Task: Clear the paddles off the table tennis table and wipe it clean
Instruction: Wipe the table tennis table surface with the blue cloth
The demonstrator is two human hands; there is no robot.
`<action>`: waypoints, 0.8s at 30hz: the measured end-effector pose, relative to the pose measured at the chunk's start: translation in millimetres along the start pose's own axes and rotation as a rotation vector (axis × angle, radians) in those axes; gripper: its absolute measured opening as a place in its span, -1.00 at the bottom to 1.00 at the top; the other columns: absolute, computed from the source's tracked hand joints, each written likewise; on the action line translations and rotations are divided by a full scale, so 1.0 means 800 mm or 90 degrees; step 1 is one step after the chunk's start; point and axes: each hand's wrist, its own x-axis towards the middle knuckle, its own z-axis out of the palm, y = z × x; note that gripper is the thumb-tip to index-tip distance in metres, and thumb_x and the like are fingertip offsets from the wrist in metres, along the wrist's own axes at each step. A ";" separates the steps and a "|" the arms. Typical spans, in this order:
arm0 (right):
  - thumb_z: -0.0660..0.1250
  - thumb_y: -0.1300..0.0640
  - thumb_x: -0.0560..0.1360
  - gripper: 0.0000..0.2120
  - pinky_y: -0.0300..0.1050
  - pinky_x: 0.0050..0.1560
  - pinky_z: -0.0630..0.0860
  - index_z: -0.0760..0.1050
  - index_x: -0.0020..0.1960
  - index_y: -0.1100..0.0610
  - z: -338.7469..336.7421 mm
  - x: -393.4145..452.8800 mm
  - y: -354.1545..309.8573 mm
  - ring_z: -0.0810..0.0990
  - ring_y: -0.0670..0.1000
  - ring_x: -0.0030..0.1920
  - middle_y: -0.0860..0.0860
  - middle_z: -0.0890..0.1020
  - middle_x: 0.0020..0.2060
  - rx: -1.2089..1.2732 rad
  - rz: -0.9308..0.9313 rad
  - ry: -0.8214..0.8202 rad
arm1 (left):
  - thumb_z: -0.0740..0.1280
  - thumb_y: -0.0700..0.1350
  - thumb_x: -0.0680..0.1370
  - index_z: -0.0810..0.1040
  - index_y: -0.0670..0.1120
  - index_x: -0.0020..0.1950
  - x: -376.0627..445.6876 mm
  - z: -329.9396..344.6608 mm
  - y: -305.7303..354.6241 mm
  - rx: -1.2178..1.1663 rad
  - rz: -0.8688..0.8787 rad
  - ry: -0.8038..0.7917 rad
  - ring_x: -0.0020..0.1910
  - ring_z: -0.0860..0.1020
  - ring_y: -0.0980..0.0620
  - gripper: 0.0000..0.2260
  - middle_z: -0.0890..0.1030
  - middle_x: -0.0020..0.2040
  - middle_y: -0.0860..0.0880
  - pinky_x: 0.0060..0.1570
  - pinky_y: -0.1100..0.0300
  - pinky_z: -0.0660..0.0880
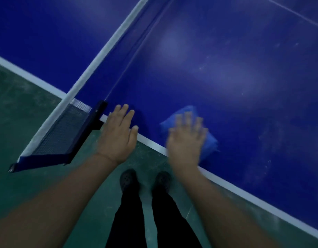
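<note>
The right hand [186, 138], blurred, is laid flat with fingers spread on the cloth [208, 138] at the table's [226, 77] near edge. The left hand [118, 135] is flat, braced by the net [65, 133]. No paddles are seen. Even pressure and overlapping strokes should be kept toward the dusty streaks.

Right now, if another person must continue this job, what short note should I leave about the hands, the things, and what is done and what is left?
Left hand: flat, fingers straight, resting on the table edge beside the net post.
Right hand: flat, fingers spread, pressing the blue cloth on the table near the white edge line; it is blurred, so likely mid-wipe.
Paddles: none in view on the part of the table shown.
Done: paddles seem cleared here; wiping is under way.
Left: pale smears and specks show on the surface right of the cloth; wipe there. The side beyond the net cannot be judged fully.
</note>
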 end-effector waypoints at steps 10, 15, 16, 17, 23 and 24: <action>-0.03 -0.12 0.65 -0.47 0.34 0.51 -0.01 0.15 0.59 -0.03 -0.033 0.043 0.161 0.03 0.20 0.58 0.01 0.12 0.60 0.038 0.417 0.036 | -0.03 0.16 0.63 0.14 -0.20 0.59 0.040 0.033 -0.022 0.190 0.123 -0.025 0.61 -0.02 -0.12 -0.37 0.09 0.62 -0.15 0.55 -0.06 -0.27; 0.04 -0.09 0.60 -0.49 0.31 0.49 0.07 0.31 0.52 -0.03 0.004 0.024 -0.009 0.16 0.22 0.55 0.02 0.27 0.55 -0.014 -0.021 -0.009 | -0.04 0.16 0.63 0.14 -0.20 0.60 0.040 0.037 -0.026 0.193 0.129 -0.014 0.61 0.00 -0.15 -0.36 0.12 0.61 -0.17 0.55 -0.18 -0.13; 0.04 -0.11 0.61 -0.49 0.31 0.50 0.04 0.29 0.53 -0.05 0.006 0.020 -0.015 0.14 0.20 0.56 -0.01 0.25 0.56 -0.031 -0.122 -0.053 | -0.03 0.17 0.62 0.15 -0.20 0.59 0.041 0.037 -0.026 0.191 0.133 -0.014 0.61 0.01 -0.16 -0.36 0.13 0.61 -0.18 0.54 -0.19 -0.10; 0.06 -0.13 0.61 -0.49 0.32 0.50 0.06 0.30 0.53 -0.05 0.003 0.031 -0.001 0.15 0.19 0.56 -0.02 0.26 0.56 -0.028 -0.161 -0.061 | -0.02 0.17 0.62 0.17 -0.20 0.59 0.041 0.037 -0.025 0.187 0.134 -0.016 0.60 0.03 -0.16 -0.36 0.14 0.61 -0.18 0.54 -0.20 -0.08; -0.04 -0.16 0.66 -0.47 0.28 0.54 -0.15 0.06 0.61 -0.12 -0.036 0.115 0.127 -0.09 0.11 0.60 -0.08 0.00 0.62 0.025 0.334 -0.037 | 0.01 0.17 0.60 0.18 -0.19 0.59 0.059 0.033 -0.012 0.115 0.095 0.014 0.60 0.05 -0.13 -0.35 0.16 0.60 -0.17 0.55 -0.15 -0.10; -0.06 -0.17 0.66 -0.47 0.28 0.54 -0.17 0.04 0.61 -0.12 -0.037 0.119 0.120 -0.12 0.11 0.60 -0.09 -0.03 0.62 0.032 0.359 -0.028 | 0.00 0.17 0.61 0.16 -0.19 0.59 0.065 0.033 -0.012 0.122 0.100 0.017 0.60 0.03 -0.13 -0.36 0.14 0.61 -0.17 0.55 -0.15 -0.11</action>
